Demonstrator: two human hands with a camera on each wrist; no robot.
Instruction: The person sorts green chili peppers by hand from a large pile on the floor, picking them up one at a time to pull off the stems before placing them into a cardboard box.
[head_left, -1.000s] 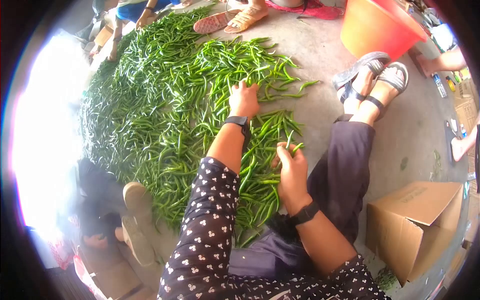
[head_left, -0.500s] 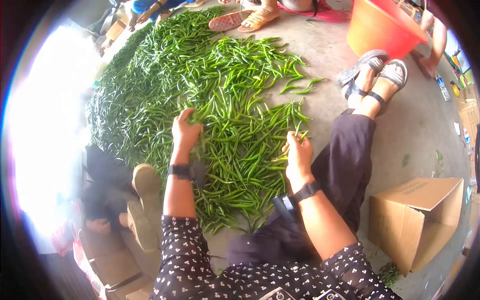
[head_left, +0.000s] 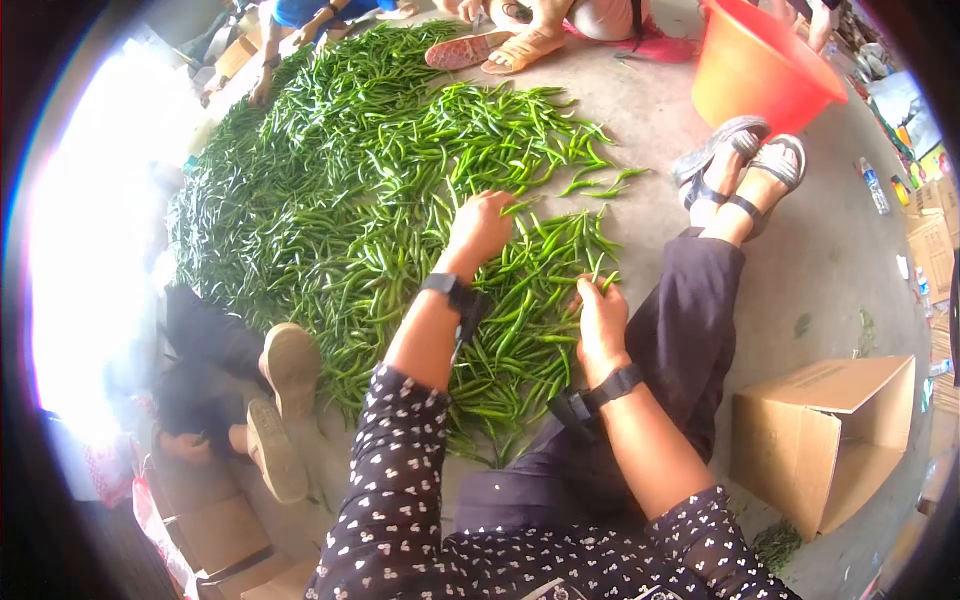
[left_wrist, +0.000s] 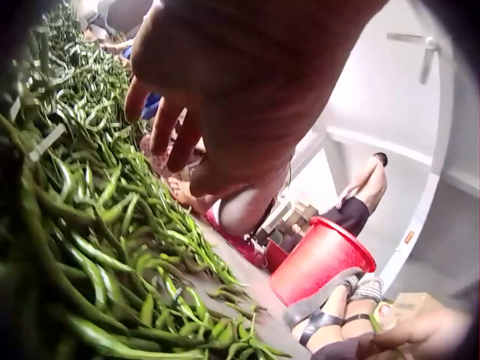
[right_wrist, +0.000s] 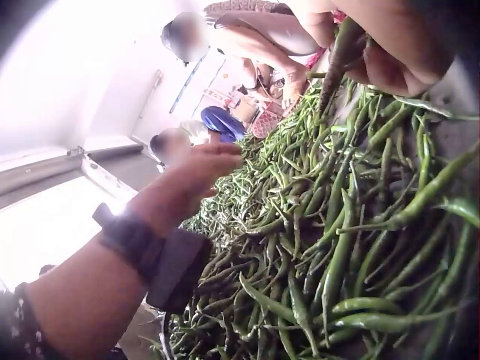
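A broad heap of green chilli peppers (head_left: pixel 370 200) covers the floor. My left hand (head_left: pixel 480 228) is over the middle of the heap, arm stretched forward. Its fingers (left_wrist: pixel 165 131) hang loosely spread just above the peppers in the left wrist view, with no pepper visible between them. By the heap's near right edge, beside the trouser leg, my right hand (head_left: pixel 602 325) pinches green chilli peppers. One dark green chilli (right_wrist: pixel 341 64) shows between its thumb and fingers in the right wrist view; the palm side is partly hidden.
An orange-red tub (head_left: pixel 755 65) stands beyond my sandalled feet (head_left: pixel 755 165). An opened cardboard box (head_left: pixel 820 430) lies at my right. Other people sit around the heap, one with hands (head_left: pixel 265 85) at its far left edge. A pair of shoes (head_left: pixel 285 400) is at near left.
My left hand swung from the heap's middle toward the left, then back right and forward over the peppers. The right hand stays near the heap's right edge, still pinching chillies.
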